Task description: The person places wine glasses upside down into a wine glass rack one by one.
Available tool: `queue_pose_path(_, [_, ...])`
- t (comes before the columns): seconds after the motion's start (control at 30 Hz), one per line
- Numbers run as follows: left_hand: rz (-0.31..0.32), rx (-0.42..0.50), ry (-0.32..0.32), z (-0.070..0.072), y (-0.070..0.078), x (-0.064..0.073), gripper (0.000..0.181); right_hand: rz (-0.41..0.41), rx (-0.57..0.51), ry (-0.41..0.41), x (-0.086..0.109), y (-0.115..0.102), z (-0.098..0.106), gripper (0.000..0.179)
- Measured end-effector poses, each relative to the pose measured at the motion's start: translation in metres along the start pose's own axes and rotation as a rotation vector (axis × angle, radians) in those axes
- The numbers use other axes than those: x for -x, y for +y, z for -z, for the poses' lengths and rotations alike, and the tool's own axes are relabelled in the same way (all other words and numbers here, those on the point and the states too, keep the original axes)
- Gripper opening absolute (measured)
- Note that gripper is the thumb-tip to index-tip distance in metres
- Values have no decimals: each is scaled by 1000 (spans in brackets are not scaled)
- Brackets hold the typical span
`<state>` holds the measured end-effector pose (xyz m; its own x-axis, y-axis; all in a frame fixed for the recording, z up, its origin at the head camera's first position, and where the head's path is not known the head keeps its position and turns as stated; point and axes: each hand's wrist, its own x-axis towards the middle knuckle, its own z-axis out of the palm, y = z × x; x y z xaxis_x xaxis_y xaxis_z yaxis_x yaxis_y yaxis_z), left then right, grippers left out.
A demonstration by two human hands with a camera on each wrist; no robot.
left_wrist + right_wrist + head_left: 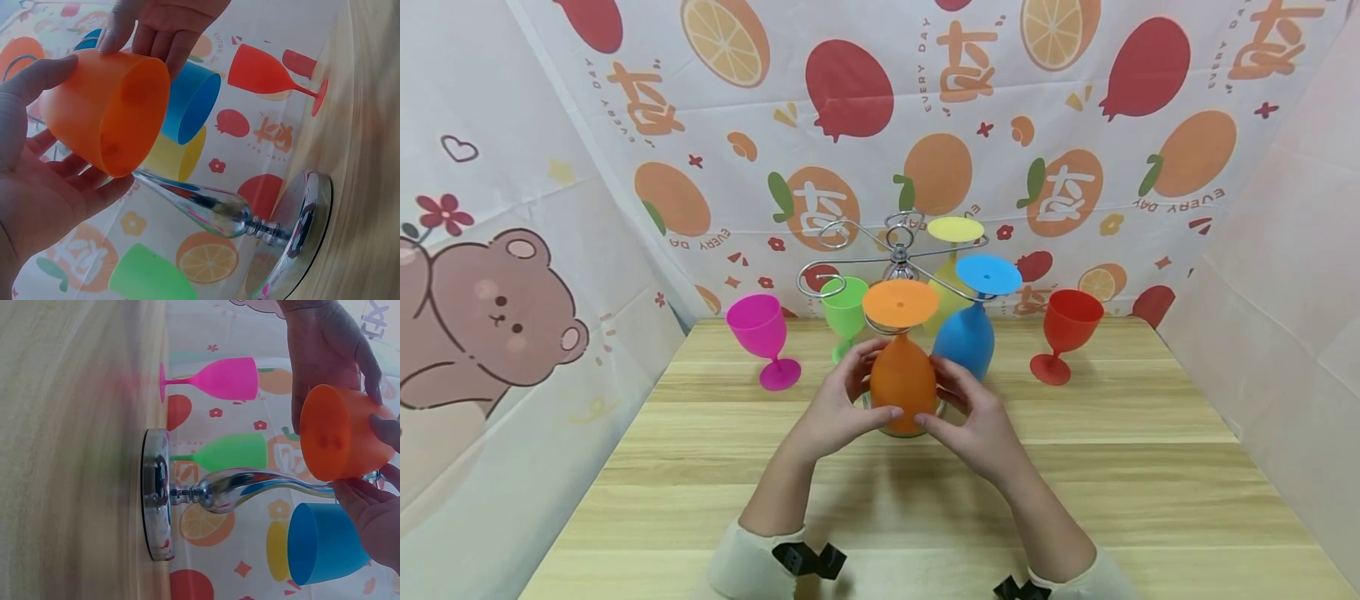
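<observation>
An orange goblet (902,383) is upside down at a front loop of the chrome glass rack (899,254), its round foot above the wire. My left hand (838,408) holds the bowl from the left, thumb in front and fingers behind. From the right, my right hand (973,417) grips the same bowl with thumb and fingers. The left wrist view shows the bowl's open mouth (134,119) facing the table, above the rack's base (306,219). Beside it a blue goblet (966,342) hangs upside down on the rack, with a yellow goblet (955,229) behind, partly hidden.
A magenta goblet (758,325) stands upright at the left of the wooden table (700,475), and a green goblet (846,308) behind the rack's left side. On the right stands a red goblet (1070,321). A fruit-print cloth (865,183) hangs behind the table.
</observation>
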<state>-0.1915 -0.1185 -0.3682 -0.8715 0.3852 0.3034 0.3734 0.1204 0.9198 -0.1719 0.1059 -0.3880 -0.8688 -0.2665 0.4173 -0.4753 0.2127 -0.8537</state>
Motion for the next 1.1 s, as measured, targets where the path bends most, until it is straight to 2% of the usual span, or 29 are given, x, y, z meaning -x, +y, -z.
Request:
queue_pose_path(0.67, [25, -1, -10, 2, -7, -3, 79, -29, 5, 0, -3, 6, -4, 71])
queue_pose_path(1.1, [12, 10, -23, 5, -8, -3, 81, -28, 8, 4, -3, 4, -5, 71])
